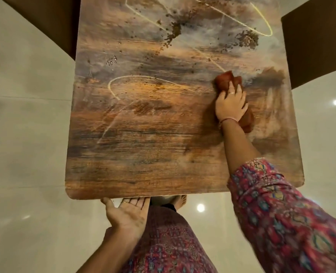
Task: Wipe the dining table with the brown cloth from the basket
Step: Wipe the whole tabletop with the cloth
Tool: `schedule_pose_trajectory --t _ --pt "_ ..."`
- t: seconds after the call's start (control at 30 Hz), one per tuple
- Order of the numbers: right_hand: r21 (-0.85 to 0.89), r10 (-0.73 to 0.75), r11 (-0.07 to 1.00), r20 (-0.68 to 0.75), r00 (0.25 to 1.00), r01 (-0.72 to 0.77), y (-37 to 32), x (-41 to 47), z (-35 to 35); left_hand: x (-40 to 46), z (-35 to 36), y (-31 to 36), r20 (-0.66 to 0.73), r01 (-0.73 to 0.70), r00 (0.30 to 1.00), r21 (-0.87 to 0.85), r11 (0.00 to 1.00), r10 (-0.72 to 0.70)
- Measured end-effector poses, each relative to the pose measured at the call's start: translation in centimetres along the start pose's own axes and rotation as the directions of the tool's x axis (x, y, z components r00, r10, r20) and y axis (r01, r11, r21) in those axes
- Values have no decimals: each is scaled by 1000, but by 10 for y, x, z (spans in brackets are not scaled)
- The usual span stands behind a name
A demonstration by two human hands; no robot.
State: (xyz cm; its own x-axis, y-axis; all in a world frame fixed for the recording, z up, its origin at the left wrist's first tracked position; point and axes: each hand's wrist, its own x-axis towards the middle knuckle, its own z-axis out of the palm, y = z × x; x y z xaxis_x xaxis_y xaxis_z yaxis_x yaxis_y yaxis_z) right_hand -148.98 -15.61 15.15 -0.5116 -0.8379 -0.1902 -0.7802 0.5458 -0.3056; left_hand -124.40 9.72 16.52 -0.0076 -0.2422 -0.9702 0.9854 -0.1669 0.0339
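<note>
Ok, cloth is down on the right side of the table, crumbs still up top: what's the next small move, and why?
Probably sweep the brown cloth up and to the left from under the right hand into the crumbs at the far end of the dining table. The near part looks free of crumbs, and the left hand is cupped palm-up at the near edge to catch them.

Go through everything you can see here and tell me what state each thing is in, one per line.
dining table: partly wiped, near half streaked, far half dirty
crumbs: scattered in clumps over the far half
water droplets: small cluster, far left
brown cloth: bunched, pressed flat on the tabletop, right side
right hand: on top of the cloth, gripping it
left hand: open, palm up, cupped at the near table edge
</note>
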Motion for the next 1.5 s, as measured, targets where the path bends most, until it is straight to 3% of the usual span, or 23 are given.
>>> schedule_pose_trajectory --t 0.07,0.13,0.23,0.3,0.33,0.37,0.4,0.5,0.53,0.63,0.7,0.77,0.83,0.9,0.97,1.0,1.03,1.1,1.2,1.27,1.33,1.4,1.5 --pt "-49 -46 998 -43 998 44 -22 -36 19 1 -1 3 11 -3 1000 -8 1000 3" --pt "-71 -369 926 27 929 370 -37 -102 46 3 0 6 20 -10 1000 -13 1000 10" --pt "-22 -764 607 258 591 794 -33 -200 68 4 2 5 2 -22 1000 1 1000 22" --pt "50 -838 470 339 428 881 -26 -206 66 5 3 5 -11 -24 1000 9 1000 24" --pt "56 -854 431 348 387 901 -26 -190 63 5 4 4 -17 -22 1000 7 1000 22" --pt "42 -851 436 345 397 899 -28 -167 58 4 5 4 -23 -24 999 5 1000 24" --pt "15 -828 491 317 462 871 -31 -139 53 5 6 4 -31 -33 999 2 999 33" --pt "-97 -573 801 163 803 591 -32 -39 28 3 5 8 -54 -75 996 -20 997 74" --pt "-105 -458 877 119 881 470 -29 -12 19 3 5 10 -52 -91 995 -32 995 89" --pt "-59 -163 984 56 985 166 -32 16 12 5 4 21 -75 -125 990 -75 989 119" --pt "-72 -141 987 -5 990 141 -52 -10 26 10 4 29 -88 -165 984 -114 980 155" --pt "-81 -358 928 67 931 363 -71 -64 47 14 3 39 -108 -196 977 -127 972 183" --pt "-34 -663 730 204 720 682 -81 -137 68 17 1 53 -101 -213 974 -125 969 202" --pt "48 -815 521 323 481 852 -78 -197 77 17 -3 69 -78 -238 970 -83 968 231" --pt "114 -851 419 395 346 901 -74 -205 78 17 -8 86 -65 -242 968 9 970 242" --pt "111 -858 396 398 324 912 -76 -189 75 18 -10 96 -65 -234 969 61 970 238" --pt "89 -851 414 391 351 906 -81 -168 72 19 -10 106 -53 -222 972 115 968 229" --pt "-11 -781 567 313 541 824 -95 -112 64 22 -8 125 12 -201 979 237 950 204" --pt "-85 -482 863 153 863 498 -112 -32 48 30 -3 154 69 -185 982 501 845 174" --pt "-41 -245 967 96 965 250 -129 -17 47 35 5 175 123 -179 984 646 742 130" --pt "-32 -145 989 48 988 147 -155 -43 61 38 13 190 130 -156 988 736 658 89" --pt "-46 -306 950 72 949 310 -176 -105 87 41 21 205 120 -117 992 785 608 36" --pt "-15 -652 738 241 719 674 -176 -224 115 48 36 222 104 -53 993 789 612 -49"
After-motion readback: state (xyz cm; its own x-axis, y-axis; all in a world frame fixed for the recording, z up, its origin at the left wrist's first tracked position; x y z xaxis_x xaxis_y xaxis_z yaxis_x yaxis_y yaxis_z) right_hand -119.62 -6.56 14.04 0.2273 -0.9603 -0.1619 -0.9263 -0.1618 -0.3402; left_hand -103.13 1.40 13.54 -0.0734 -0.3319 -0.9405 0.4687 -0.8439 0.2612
